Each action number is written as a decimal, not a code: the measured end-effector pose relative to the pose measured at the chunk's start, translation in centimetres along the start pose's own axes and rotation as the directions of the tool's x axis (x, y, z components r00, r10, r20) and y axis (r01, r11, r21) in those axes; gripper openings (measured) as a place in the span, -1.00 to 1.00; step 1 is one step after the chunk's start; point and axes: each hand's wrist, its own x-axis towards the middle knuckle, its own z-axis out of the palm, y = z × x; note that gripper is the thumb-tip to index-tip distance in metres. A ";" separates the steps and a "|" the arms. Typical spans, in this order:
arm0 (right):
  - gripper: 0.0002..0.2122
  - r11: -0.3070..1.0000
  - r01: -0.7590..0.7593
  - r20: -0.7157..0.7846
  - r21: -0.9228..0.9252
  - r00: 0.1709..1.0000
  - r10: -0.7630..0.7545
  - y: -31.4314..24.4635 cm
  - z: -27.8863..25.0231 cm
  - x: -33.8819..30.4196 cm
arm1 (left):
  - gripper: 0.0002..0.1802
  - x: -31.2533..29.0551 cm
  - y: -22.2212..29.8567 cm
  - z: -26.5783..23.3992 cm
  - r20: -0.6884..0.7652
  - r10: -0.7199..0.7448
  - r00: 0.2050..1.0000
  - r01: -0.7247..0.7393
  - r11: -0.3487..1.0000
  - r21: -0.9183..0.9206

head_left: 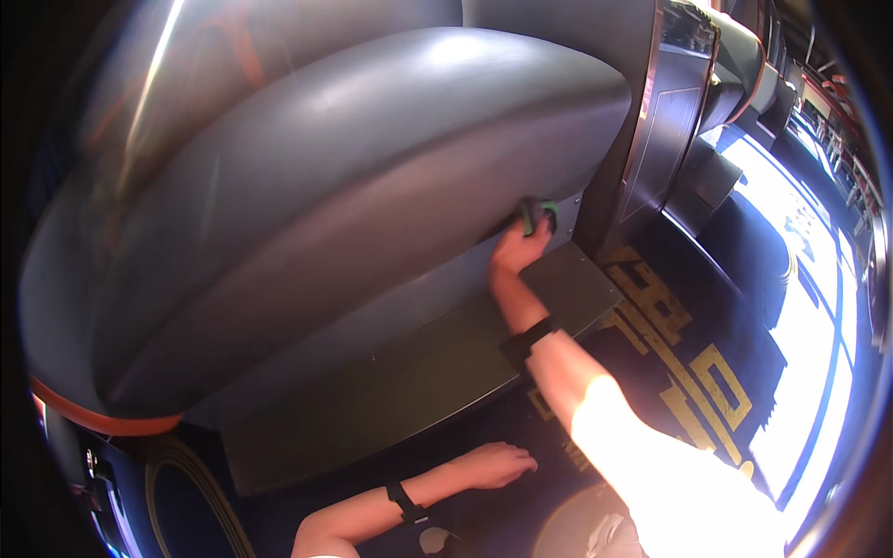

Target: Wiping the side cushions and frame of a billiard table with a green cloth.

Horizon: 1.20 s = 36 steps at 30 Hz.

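Note:
My right hand (524, 245) reaches forward, its fingers wrapped round a small black-and-green object (537, 216) whose exact kind is blurred. It holds the object by the right end of a grey lower panel (446, 282), just under a large, dark grey rounded seat (372, 167). Nearer to me, my left hand (495, 465) hangs over the carpet in front of the metal ledge, fingers loosely bent and apart from anything. Nothing shows in it. Each wrist wears a black band.
A dark metal ledge (372, 400) runs along the foot of the seat. Right of the seat stands a dark panelled cabinet (665, 139). Blue carpet (744, 316) with gold patterns covers the floor, brightly sunlit at the far right. Orange trim (112, 420) edges the seat's left end.

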 end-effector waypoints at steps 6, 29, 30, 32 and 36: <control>-0.71 0.990 0.015 0.313 0.140 0.948 -0.059 -6.5 -2.9 -8.8 | -0.77 -0.2 0.0 3.0 0.095 -0.016 0.995 0.022 0.997 -0.072; -0.61 0.827 -0.543 -0.276 -0.148 0.825 0.493 0.5 0.8 13.4 | -0.80 -7.3 1.1 7.3 0.244 -0.185 0.952 0.187 0.982 0.016; -0.61 0.851 -0.511 -0.282 -0.120 0.840 0.464 -0.1 0.6 14.8 | -0.80 -7.7 1.0 7.4 0.235 -0.194 0.952 0.194 0.981 0.024; -0.61 0.884 -0.460 -0.302 -0.085 0.857 0.417 -0.5 -0.3 18.4 | -0.80 -7.7 0.7 7.9 0.254 -0.194 0.948 0.192 0.981 0.031; -0.56 0.981 -0.193 -0.053 0.011 0.980 0.194 1.8 -0.2 21.2 | -0.80 -6.3 1.4 8.1 0.289 -0.177 0.941 0.172 0.984 0.042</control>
